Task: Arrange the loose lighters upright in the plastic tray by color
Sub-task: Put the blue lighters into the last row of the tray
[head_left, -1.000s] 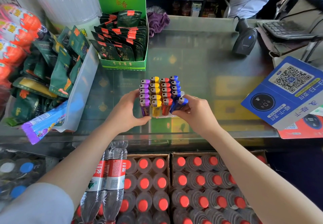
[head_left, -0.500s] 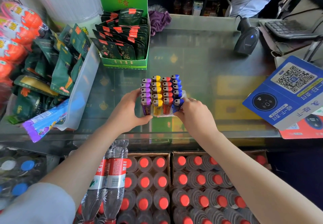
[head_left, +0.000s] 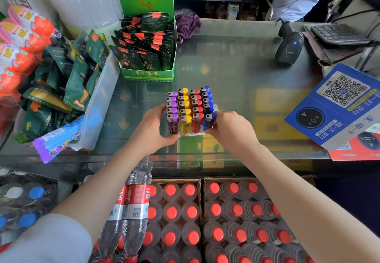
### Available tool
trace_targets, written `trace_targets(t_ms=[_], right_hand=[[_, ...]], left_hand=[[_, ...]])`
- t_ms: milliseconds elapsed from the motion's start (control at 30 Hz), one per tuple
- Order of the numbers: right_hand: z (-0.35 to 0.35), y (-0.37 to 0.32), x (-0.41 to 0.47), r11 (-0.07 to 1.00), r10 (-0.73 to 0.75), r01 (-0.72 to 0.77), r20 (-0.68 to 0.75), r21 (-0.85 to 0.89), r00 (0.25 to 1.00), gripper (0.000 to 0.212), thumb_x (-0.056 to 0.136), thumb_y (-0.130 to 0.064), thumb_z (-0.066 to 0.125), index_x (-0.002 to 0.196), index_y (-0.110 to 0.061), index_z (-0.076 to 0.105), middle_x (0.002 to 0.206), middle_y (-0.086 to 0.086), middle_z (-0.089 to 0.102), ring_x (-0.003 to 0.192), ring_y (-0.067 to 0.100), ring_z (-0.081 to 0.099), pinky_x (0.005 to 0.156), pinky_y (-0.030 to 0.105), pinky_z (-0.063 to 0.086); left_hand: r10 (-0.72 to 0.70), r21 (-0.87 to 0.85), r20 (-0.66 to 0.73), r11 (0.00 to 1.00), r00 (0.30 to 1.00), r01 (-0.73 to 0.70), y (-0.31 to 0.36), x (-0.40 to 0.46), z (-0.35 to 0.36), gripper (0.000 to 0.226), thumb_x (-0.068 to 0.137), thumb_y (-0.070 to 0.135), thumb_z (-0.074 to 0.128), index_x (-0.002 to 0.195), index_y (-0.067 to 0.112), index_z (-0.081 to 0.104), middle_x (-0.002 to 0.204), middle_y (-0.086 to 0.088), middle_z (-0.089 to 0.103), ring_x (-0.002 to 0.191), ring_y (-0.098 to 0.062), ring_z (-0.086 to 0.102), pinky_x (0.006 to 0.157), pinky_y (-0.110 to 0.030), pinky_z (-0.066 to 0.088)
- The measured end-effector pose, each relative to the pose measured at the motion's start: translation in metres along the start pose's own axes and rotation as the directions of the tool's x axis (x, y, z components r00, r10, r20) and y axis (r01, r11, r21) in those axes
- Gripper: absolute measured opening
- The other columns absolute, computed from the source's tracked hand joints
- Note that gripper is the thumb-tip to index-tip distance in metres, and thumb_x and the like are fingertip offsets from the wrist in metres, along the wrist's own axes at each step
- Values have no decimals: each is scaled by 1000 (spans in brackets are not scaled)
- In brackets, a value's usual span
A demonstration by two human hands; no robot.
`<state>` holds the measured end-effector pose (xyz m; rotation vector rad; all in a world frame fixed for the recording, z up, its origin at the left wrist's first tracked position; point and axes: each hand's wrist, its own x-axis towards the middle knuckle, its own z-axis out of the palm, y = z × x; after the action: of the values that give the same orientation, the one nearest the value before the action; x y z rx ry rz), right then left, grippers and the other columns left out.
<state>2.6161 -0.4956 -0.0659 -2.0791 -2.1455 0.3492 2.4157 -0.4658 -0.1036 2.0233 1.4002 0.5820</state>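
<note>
A clear plastic tray [head_left: 194,133] stands on the glass counter, filled with upright lighters in four columns: purple [head_left: 172,108], yellow [head_left: 183,106], red [head_left: 196,106] and blue [head_left: 206,100]. My left hand [head_left: 153,131] grips the tray's left front corner beside the purple column. My right hand [head_left: 232,128] pinches the nearest blue lighter [head_left: 208,121], which leans slightly right at the tray's front right corner.
A green carton of tea sachets [head_left: 148,57] stands behind the tray. Snack packets [head_left: 67,82] fill a bin at left. A barcode scanner [head_left: 289,47] and a blue QR sign [head_left: 337,106] are at right. Crates of red-capped bottles [head_left: 205,217] sit below the counter.
The front blue lighter went from steeply tilted above the tray to nearly upright in its slot. My right hand came down with it. My left hand stayed on the tray.
</note>
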Motion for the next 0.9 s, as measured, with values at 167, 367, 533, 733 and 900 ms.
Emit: trace_targets(t_ms=[167,367,533,733,900], right_hand=[[14,0,-3,983,70,-60,-48,172,996,21,85,-24,59,95,-5,56,91,13,65,75,33,58,64,36,50],[12,16,4,909,68,-70,19,411,997,22,76,-21,71,91,-6,65,90,9,70,63,15,48,57,25,37],[8,12,-3,922,92,-61,-63,383,994,39,71,-37,74,96,-12,56,87,1,64,71,17,54,64,31,44],[4,-5,-11,889,136,28,-320,457,938,26,78,-30,69,91,-13,54,84,-6,59,64,13,50,61,31,45],[12,-8,-11,890,95,96,-388,446,917,23,79,-20,69,91,-5,58,86,7,65,72,21,58,63,33,49]], left_hand=[[55,63,-59,997,997,-52,3,-3,2,39,68,29,72,101,25,53,109,7,54,112,-17,40,92,-30,31],[21,36,-35,999,999,-20,4,-3,1,46,68,29,73,109,23,52,117,5,51,116,-14,35,93,-30,27],[11,36,-26,999,1000,-10,1,-2,1,51,68,30,73,113,23,50,122,3,51,120,-17,35,96,-33,28],[47,0,-24,999,999,-47,-2,0,1,46,65,33,71,106,26,52,113,8,53,115,-18,41,97,-37,34],[48,-9,-24,999,999,-48,-4,1,3,48,64,37,70,107,26,53,115,5,56,116,-19,43,99,-43,37]])
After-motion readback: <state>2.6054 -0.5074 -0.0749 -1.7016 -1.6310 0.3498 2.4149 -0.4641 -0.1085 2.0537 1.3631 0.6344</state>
